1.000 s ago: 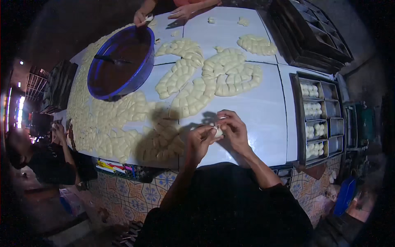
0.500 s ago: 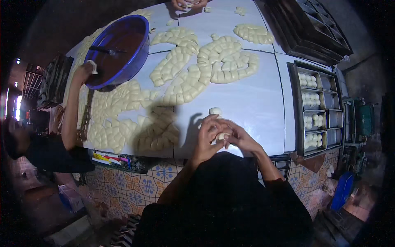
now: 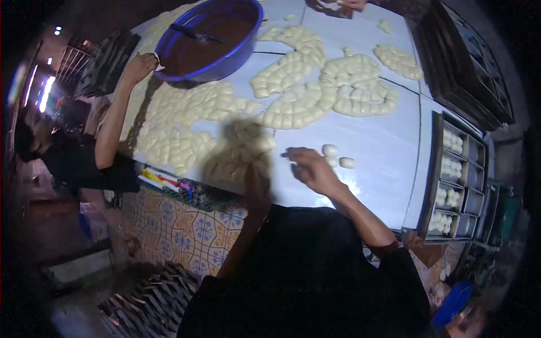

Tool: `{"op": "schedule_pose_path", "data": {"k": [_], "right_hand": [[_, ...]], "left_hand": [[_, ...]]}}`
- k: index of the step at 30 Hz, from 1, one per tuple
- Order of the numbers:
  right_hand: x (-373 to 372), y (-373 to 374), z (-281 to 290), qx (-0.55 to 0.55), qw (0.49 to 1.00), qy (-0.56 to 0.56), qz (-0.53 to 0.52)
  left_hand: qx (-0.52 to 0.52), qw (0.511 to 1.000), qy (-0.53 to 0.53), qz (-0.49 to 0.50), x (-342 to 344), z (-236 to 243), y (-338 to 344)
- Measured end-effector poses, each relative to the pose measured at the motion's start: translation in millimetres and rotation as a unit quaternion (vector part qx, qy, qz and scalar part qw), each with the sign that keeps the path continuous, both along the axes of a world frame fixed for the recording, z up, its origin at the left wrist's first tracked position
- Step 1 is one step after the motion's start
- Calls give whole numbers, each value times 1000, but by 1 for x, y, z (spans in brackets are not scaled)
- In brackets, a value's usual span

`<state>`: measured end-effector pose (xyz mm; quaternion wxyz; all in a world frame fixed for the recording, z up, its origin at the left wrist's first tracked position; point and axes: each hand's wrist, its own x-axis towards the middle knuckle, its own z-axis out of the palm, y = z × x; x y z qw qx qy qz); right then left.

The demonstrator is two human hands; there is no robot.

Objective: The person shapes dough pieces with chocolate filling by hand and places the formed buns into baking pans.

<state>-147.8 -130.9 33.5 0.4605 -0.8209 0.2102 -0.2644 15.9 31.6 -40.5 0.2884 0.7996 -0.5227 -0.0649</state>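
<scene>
Holding your right grip [image 3: 316, 172] loosely open, seemingly empty, beside the dough balls [image 3: 346, 163]
Your left grip [image 3: 257, 185] is in shadow by the cut dough [image 3: 174, 149], its state impossible to tell; the balls sit grouped on the table [image 3: 383, 141], apart from that dough, probably to stay separate and within reach

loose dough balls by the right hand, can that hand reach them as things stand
Likely yes: the right hand looks empty and is close beside the loose dough balls, with nothing visible blocking the way.
</scene>
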Motion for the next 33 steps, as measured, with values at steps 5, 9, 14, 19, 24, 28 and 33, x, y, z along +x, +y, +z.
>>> {"op": "schedule_pose_path", "data": {"k": [5, 9, 14, 19, 24, 28, 33], "right_hand": [[69, 12, -32, -166, 983, 69, 33], [17, 11, 4, 212, 973, -82, 32], [-55, -20, 48, 297, 930, -210, -60], [-25, 9, 68, 213, 939, -189, -191], [-20, -12, 59, 246, 939, -155, -182], [-12, -12, 54, 81, 989, -108, -64], [0, -25, 36, 257, 952, -161, -34]], "left_hand": [[5, 995, -98, 29, -16, 21, -10], [27, 993, -104, 50, -24, 40, -25], [-101, 984, 145, 6, -37, 89, -46], [-187, 901, 379, -95, -75, 140, -96], [-234, 861, 448, -50, -87, 111, -109], [-148, 539, 828, -39, -70, 106, -110], [-106, 398, 910, -46, -51, 114, -123]]}}
